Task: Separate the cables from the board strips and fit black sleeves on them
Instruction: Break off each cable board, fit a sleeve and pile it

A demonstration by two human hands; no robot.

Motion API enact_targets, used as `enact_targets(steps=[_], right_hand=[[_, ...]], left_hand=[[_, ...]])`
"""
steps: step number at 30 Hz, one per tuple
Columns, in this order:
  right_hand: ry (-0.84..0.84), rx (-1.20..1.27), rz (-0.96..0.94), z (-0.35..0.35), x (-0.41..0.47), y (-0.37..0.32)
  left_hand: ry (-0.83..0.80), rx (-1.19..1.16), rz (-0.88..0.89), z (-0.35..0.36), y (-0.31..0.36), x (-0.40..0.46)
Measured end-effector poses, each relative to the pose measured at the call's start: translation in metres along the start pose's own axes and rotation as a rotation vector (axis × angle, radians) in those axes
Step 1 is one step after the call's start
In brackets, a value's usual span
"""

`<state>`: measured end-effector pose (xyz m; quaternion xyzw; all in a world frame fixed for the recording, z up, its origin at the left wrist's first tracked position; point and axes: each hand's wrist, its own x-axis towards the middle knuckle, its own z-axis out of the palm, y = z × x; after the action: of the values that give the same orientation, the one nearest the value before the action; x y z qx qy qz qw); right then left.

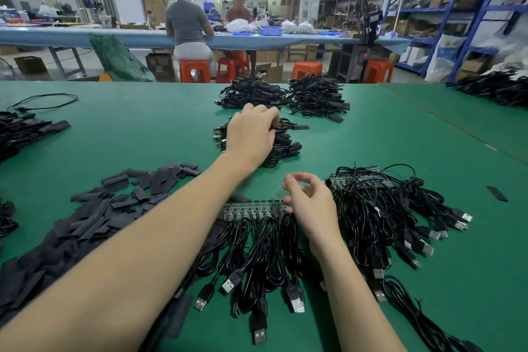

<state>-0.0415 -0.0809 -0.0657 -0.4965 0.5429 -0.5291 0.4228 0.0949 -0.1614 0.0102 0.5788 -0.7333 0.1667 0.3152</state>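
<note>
A board strip (254, 206) lay near the front edge of the green tabletop (143, 128), its black cables (257, 254) fanning toward that edge with plugs at their ends. The right hand (310, 203) hovered at the strip's right end, fingers loosely curled and holding nothing. The left hand (253, 134) reached to mid-table and rested on a small heap of sleeved cables (281, 146), fingers curled into it. Loose black sleeves (94, 214) were piled toward the left edge. More strips with cables (380, 208) lay just right of the right hand. Two bigger cable heaps (285, 96) sat by the far edge.
</note>
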Motion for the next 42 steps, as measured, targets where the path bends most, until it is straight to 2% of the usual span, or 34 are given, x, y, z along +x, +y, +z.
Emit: enact_targets(steps=[3, 5, 15, 20, 22, 25, 28, 30, 32, 37, 42], right_hand=[[-0.018, -0.027, 0.010, 0.000, 0.001, 0.002], [-0.013, -0.029, 0.018, -0.001, 0.001, 0.002], [-0.011, -0.020, 0.032, -0.001, 0.002, -0.001], [0.009, -0.115, -0.004, -0.008, 0.004, -0.002], [0.007, -0.173, -0.029, -0.012, 0.004, -0.004], [-0.006, -0.364, -0.065, -0.016, 0.003, -0.008], [-0.072, -0.555, -0.045, -0.019, 0.000, -0.009], [-0.114, -0.614, -0.021, -0.020, -0.001, -0.010], [-0.142, -0.574, 0.014, -0.022, 0.000, -0.012], [-0.218, -0.188, 0.118, -0.036, 0.000, -0.022], [-0.304, -0.135, 0.167, -0.038, -0.007, -0.026]], left_hand=[[-0.191, 0.237, 0.043, 0.028, -0.017, 0.011], [-0.260, 0.255, -0.010, 0.039, -0.027, 0.009], [-0.317, 0.147, -0.061, 0.053, -0.036, -0.016], [-0.197, -0.101, -0.117, 0.028, -0.021, -0.029], [-0.219, -0.256, -0.167, 0.013, -0.014, -0.037], [-0.405, -0.402, -0.227, -0.004, -0.005, -0.059], [-0.649, -0.306, -0.202, -0.009, 0.001, -0.079], [-0.699, -0.280, -0.188, -0.012, 0.001, -0.083], [-0.715, -0.344, -0.200, -0.019, -0.003, -0.082], [-0.695, -0.644, -0.223, -0.036, -0.017, -0.071], [-0.735, -0.798, -0.222, -0.040, -0.023, -0.068]])
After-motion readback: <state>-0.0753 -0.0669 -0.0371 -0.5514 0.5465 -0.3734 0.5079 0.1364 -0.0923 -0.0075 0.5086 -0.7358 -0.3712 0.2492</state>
